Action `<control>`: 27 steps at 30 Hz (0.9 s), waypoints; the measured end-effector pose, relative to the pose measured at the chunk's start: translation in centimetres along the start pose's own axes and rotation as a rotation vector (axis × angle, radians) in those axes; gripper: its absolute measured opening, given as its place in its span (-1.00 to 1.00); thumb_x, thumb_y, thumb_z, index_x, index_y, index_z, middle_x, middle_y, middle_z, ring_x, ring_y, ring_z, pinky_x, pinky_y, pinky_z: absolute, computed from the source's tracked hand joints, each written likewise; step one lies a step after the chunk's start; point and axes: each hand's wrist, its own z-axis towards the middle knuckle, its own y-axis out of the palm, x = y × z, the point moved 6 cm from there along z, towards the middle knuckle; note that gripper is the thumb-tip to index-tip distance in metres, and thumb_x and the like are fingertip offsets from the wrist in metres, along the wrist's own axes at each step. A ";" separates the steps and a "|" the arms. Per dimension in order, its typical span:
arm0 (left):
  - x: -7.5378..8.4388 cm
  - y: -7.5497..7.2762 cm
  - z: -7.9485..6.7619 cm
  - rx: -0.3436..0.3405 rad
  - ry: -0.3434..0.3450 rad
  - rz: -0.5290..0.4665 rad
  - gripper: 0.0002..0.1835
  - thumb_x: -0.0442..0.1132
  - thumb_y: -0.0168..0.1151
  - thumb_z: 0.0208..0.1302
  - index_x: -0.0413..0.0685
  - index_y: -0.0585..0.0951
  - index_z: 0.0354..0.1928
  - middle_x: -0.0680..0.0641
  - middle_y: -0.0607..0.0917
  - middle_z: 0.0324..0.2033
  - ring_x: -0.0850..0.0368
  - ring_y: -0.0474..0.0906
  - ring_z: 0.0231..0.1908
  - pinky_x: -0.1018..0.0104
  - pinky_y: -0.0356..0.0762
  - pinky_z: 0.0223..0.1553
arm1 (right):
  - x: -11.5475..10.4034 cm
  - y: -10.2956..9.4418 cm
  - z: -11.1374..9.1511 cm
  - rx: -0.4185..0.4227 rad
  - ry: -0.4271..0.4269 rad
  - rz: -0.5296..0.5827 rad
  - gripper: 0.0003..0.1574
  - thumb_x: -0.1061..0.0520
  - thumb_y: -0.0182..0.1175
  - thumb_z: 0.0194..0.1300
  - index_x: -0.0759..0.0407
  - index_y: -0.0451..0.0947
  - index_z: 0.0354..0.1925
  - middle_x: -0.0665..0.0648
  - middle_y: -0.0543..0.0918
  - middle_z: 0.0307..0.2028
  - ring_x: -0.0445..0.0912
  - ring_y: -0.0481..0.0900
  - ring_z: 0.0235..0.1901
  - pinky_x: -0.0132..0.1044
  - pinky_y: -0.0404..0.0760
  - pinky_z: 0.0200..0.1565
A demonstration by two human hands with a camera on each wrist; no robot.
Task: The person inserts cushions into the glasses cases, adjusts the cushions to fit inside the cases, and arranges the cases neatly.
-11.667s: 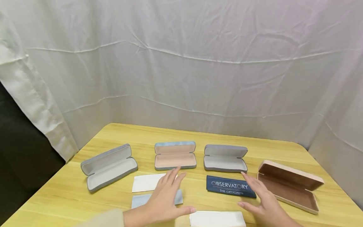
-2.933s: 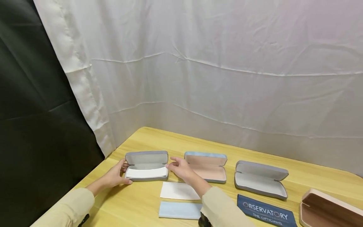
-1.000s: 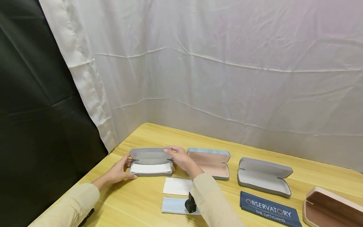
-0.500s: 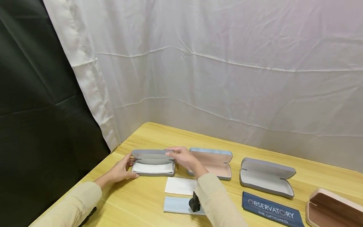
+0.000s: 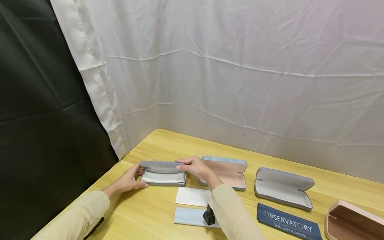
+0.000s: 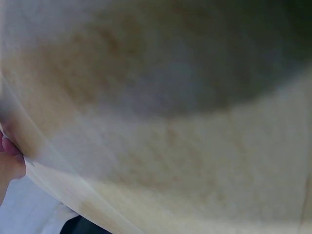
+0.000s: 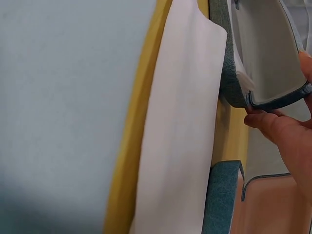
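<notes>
A grey glasses case (image 5: 163, 183) stands on the table with a folded white cleaning cloth (image 5: 163, 177) inside. Its lid (image 5: 160, 165) is partly lowered over the cloth. My left hand (image 5: 127, 180) grips the case's left end, thumb at the front. With thumb and fingers, my right hand (image 5: 196, 168) pinches the lid's right corner. In the right wrist view that hand (image 7: 287, 131) holds the lid's edge, and the white cloth's end shows inside. The left wrist view is mostly blurred, with part of a hand at its left edge.
Right of the held case stand a blue case (image 5: 224, 160) with pink lining, another grey case (image 5: 283, 195) and a brown-lined case (image 5: 354, 221), all with lids up. In front lie a white cloth (image 5: 192, 196), a light blue cloth (image 5: 189, 216) and a navy lettered cloth (image 5: 288, 221).
Since the earliest frame, the grey case has been turned straighter and a white cloth now lies in it. Over the last second, my right hand has tipped its lid forward and down.
</notes>
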 end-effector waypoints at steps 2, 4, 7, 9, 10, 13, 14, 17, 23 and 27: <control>0.0 0.0 0.0 -0.001 0.008 0.001 -0.14 -0.25 0.46 -0.07 -0.33 0.20 0.24 -0.29 0.54 0.01 -0.11 0.43 -0.02 -0.06 0.29 0.08 | 0.0 0.0 -0.1 -0.008 -0.002 0.001 -0.64 0.07 0.19 0.26 0.17 0.59 0.00 0.11 0.45 0.22 0.07 0.23 0.33 -0.02 0.32 0.25; 0.1 0.0 0.0 -0.002 0.016 0.002 -0.15 -0.25 0.46 -0.07 -0.32 0.21 0.24 -0.28 0.54 0.00 -0.08 0.42 -0.04 -0.02 0.31 0.05 | 0.1 0.1 -0.1 -0.014 0.001 -0.006 -0.62 0.07 0.20 0.25 0.16 0.58 0.01 0.10 0.46 0.22 0.07 0.22 0.33 -0.02 0.32 0.25; 0.1 0.0 0.0 -0.004 0.021 0.004 -0.15 -0.25 0.45 -0.06 -0.30 0.21 0.25 -0.27 0.54 0.00 -0.05 0.42 -0.05 0.04 0.32 0.01 | 0.2 0.2 -0.1 -0.023 -0.013 -0.012 -0.61 0.10 0.20 0.25 0.20 0.57 0.03 0.13 0.45 0.22 0.09 0.21 0.33 -0.02 0.32 0.24; 0.1 -0.1 0.0 -0.008 0.025 0.005 -0.15 -0.25 0.45 -0.06 -0.31 0.21 0.26 -0.27 0.54 0.00 -0.04 0.43 -0.07 0.07 0.32 -0.01 | 0.3 0.2 -0.1 -0.023 -0.024 -0.047 -0.59 0.10 0.21 0.24 0.19 0.55 0.05 0.16 0.44 0.22 0.10 0.22 0.33 -0.03 0.35 0.23; 0.1 -0.1 0.0 -0.014 0.029 0.004 -0.14 -0.24 0.45 -0.05 -0.31 0.21 0.26 -0.27 0.53 -0.01 -0.03 0.44 -0.07 0.11 0.34 -0.02 | 0.3 0.3 -0.1 -0.026 -0.036 -0.078 -0.59 0.11 0.21 0.23 0.18 0.55 0.06 0.18 0.44 0.22 0.12 0.23 0.32 -0.05 0.40 0.20; 0.1 0.0 0.0 -0.026 0.043 0.001 -0.14 -0.22 0.43 -0.03 -0.35 0.20 0.27 -0.28 0.53 -0.01 -0.02 0.46 -0.09 0.23 0.38 -0.09 | 0.6 0.5 -0.2 -0.031 -0.061 -0.197 -0.57 0.13 0.25 0.19 0.16 0.55 0.05 0.27 0.38 0.26 0.14 0.21 0.33 -0.15 0.52 0.03; 0.0 0.0 0.0 -0.031 0.048 0.004 -0.15 -0.22 0.43 -0.02 -0.36 0.20 0.27 -0.29 0.53 -0.01 -0.02 0.46 -0.10 0.28 0.39 -0.11 | 0.7 0.6 -0.3 -0.029 -0.066 -0.234 -0.57 0.13 0.27 0.18 0.15 0.56 0.05 0.29 0.36 0.27 0.15 0.19 0.34 -0.19 0.53 -0.03; -0.1 0.0 0.0 -0.035 0.062 0.010 -0.15 -0.20 0.42 0.00 -0.38 0.20 0.26 -0.29 0.54 -0.01 -0.01 0.47 -0.09 0.37 0.40 -0.17 | 0.7 0.7 -0.3 -0.021 -0.080 -0.313 -0.56 0.13 0.29 0.15 0.15 0.57 0.03 0.33 0.31 0.29 0.17 0.16 0.35 -0.21 0.55 -0.07; 0.1 0.2 0.0 -0.029 0.092 0.023 -0.18 -0.22 0.43 -0.02 -0.40 0.23 0.23 -0.27 0.54 -0.05 -0.01 0.47 -0.11 0.39 0.39 -0.20 | 0.3 0.8 -0.4 -0.016 -0.092 -0.354 -0.54 0.13 0.30 0.14 0.14 0.56 0.05 0.33 0.32 0.28 0.18 0.19 0.33 -0.10 0.52 0.01; 0.3 0.1 0.0 -0.025 0.105 0.016 -0.21 -0.24 0.43 -0.03 -0.40 0.25 0.20 -0.26 0.54 -0.07 0.00 0.48 -0.12 0.38 0.40 -0.18 | 0.3 0.9 -0.5 -0.019 -0.087 -0.343 -0.53 0.14 0.31 0.13 0.14 0.56 0.05 0.32 0.32 0.29 0.17 0.19 0.33 -0.05 0.50 0.07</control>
